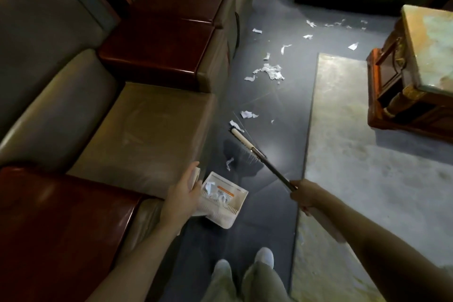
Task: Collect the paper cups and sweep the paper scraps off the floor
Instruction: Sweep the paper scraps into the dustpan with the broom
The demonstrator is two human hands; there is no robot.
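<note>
So your left hand (182,193) has its fingers curled round the cream plastic dustpan (221,200), your right hand (305,195) is wrapped tight on the thin dark broom (241,140) pole, and torn white paper scraps (270,71) dot the glossy floor (269,216) ahead.

Arms stretched forward, left grip (182,193) seemingly round dustpan handle (196,174), right grip (303,195) clenching broom handle (275,170)

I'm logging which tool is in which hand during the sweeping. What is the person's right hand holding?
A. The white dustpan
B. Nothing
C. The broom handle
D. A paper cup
C: the right hand grips the dark broom handle, while the left hand holds the white dustpan.
</note>
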